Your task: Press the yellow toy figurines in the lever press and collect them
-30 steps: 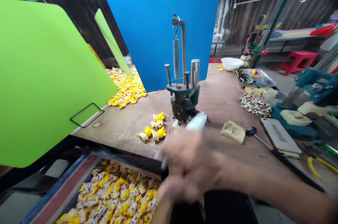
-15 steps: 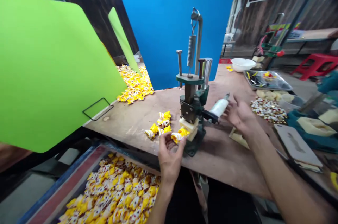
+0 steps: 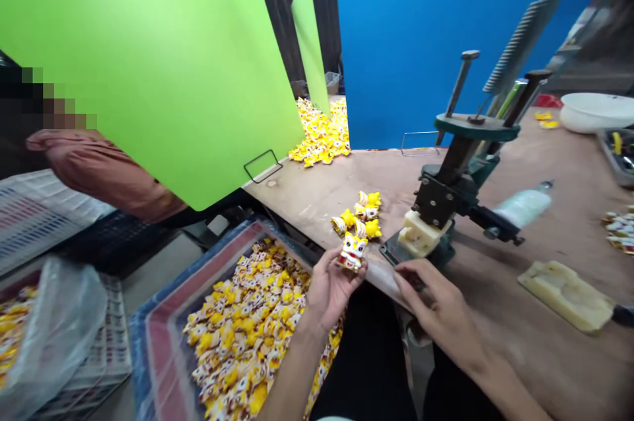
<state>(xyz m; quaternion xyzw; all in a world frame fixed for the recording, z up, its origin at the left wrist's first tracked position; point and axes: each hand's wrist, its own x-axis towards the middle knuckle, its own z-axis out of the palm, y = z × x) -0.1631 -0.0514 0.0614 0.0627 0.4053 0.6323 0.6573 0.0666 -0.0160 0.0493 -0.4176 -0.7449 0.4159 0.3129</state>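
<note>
My left hand [image 3: 333,289] holds a small yellow, white and red lion-head figurine [image 3: 352,253] upright, its face towards me. To its right, over the table's front edge, is my right hand [image 3: 436,302], thumb and fingers curled close together; what they hold, if anything, I cannot make out. Several similar figurines [image 3: 367,211] lie on the table just beyond my left hand. Behind my right hand stands a green hand press [image 3: 436,199] with a spring, a white-wrapped lever [image 3: 525,206] and a cream-coloured block [image 3: 420,236] under its ram.
A lined crate [image 3: 163,322] full of figurines stands left below the table. A cream mould block [image 3: 567,295] and white bowl [image 3: 597,112] lie right. Green [image 3: 163,64] and blue [image 3: 396,44] panels stand behind; another person's sleeve [image 3: 109,173] shows left. More figurines [image 3: 321,137] are piled farther back.
My right hand has left the area by the press lever and come down beside my left. The figurine has moved from the press block towards me and now faces me. My view has turned left.
</note>
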